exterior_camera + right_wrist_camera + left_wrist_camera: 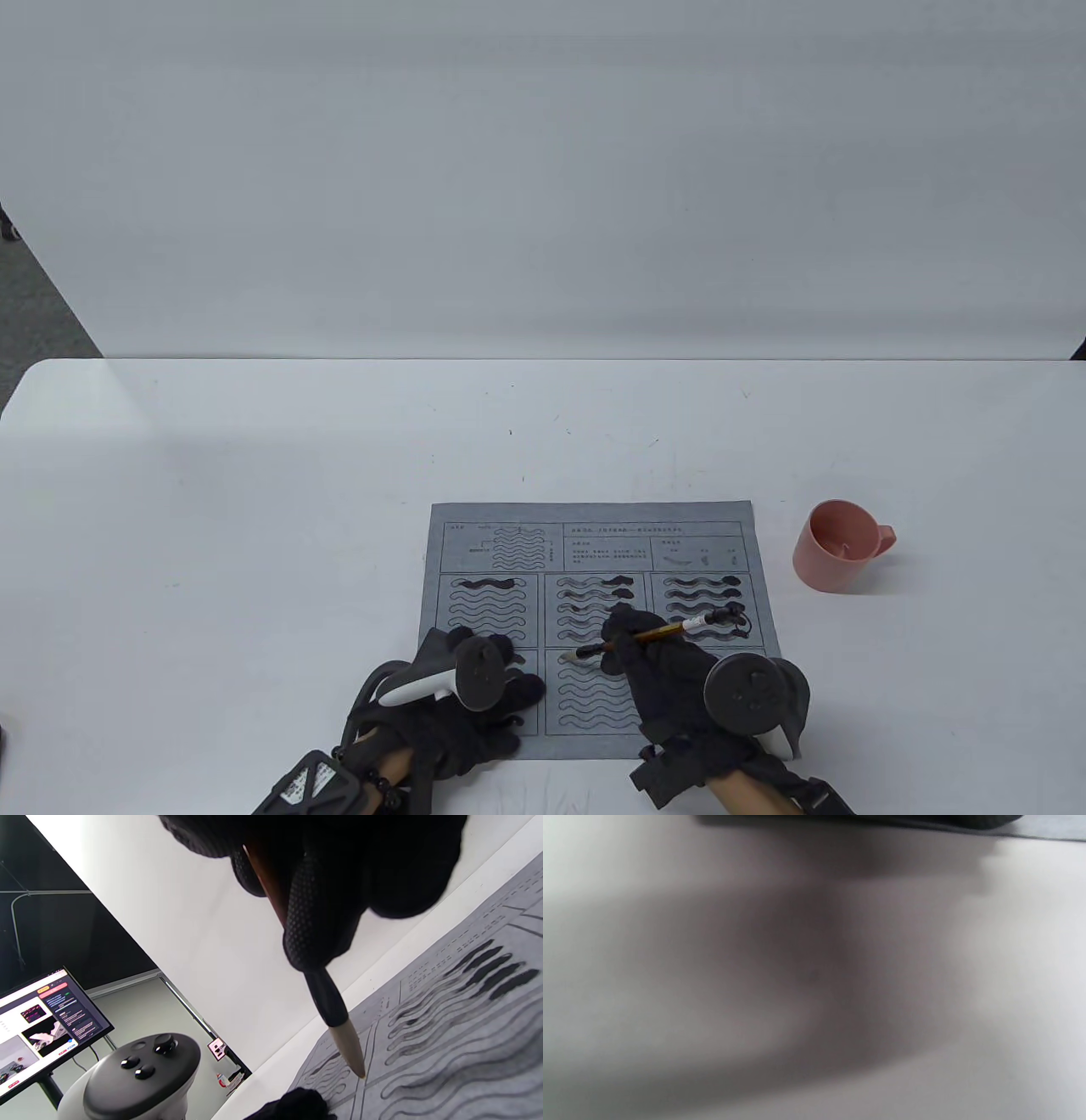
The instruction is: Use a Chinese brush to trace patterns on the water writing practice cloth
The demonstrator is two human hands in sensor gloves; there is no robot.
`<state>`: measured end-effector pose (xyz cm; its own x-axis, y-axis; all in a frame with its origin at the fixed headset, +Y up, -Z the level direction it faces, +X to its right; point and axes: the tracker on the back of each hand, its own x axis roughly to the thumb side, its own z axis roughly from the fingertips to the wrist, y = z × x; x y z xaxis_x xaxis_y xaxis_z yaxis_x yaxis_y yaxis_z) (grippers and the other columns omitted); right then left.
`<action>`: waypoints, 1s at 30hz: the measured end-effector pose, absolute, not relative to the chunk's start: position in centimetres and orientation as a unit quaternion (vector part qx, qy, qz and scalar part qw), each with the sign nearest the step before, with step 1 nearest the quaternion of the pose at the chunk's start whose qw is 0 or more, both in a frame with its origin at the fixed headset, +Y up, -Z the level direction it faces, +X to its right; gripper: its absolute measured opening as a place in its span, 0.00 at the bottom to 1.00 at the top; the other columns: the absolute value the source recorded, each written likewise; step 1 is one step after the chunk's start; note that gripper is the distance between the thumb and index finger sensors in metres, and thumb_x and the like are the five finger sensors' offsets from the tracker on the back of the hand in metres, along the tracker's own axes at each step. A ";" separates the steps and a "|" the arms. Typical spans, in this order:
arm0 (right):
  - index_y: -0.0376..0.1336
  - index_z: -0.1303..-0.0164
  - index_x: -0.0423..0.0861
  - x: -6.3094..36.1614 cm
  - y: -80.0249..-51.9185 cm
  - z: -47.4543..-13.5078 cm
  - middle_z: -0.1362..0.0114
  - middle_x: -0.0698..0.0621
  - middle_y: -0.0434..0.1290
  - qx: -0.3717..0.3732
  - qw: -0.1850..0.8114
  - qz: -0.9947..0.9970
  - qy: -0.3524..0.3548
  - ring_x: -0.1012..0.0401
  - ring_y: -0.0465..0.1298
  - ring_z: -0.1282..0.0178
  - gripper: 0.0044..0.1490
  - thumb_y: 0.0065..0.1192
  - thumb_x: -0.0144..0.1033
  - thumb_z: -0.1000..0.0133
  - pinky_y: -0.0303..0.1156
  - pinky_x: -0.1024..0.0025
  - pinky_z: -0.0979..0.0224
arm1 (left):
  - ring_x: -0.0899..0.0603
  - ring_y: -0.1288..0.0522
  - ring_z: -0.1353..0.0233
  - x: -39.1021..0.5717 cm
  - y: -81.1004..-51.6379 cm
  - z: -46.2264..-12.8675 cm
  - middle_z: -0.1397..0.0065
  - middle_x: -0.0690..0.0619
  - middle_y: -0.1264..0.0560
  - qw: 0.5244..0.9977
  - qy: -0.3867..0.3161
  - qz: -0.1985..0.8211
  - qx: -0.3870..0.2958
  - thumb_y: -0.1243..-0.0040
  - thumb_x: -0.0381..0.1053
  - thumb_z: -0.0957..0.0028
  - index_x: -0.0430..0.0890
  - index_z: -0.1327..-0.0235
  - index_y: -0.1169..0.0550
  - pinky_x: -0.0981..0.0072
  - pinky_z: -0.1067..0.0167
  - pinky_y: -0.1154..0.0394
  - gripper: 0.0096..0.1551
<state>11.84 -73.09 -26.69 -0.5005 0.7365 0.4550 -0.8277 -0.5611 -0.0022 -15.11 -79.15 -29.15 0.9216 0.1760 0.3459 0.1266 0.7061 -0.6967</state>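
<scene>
The brush (657, 632) sits in your right grip (653, 671), which grasps it at mid-shaft, with your gloved fingertips (314, 925) pinched around the brown handle. From that grip the shaft slants: its pale tip (350, 1050) points out to the left and meets the practice cloth (509, 531) at the upper-left corner of the lower middle panel, while the looped tail end reaches off to the right over the right-hand panel. The cloth lies flat on the tabletop (254, 509) under both your hands; dark wet strokes fill the top wave lines of its three upper panels, just beyond your right grip.

Your left grip (479, 692) rests on the cloth's lower-left panel, just left of the brush tip, its fingers laid out on the cloth and holding nothing. The left wrist view is too blurred to add anything.

Well off to the right of your right grip, and farther away from you, a pink cup (836, 556) stands on the tabletop, clear of the cloth, handle pointing right.
</scene>
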 end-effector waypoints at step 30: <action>0.63 0.36 0.37 11.6 -73.6 -26.9 0.32 0.36 0.75 0.209 0.447 0.865 -0.087 0.53 0.85 0.45 0.27 0.50 0.38 0.40 0.80 0.48 0.44 | 0.41 0.88 0.25 -14.9 -79.2 -29.0 0.25 0.68 0.85 0.905 -0.188 -0.004 -0.380 0.61 0.73 0.51 0.87 0.37 0.68 0.38 0.29 0.81 0.41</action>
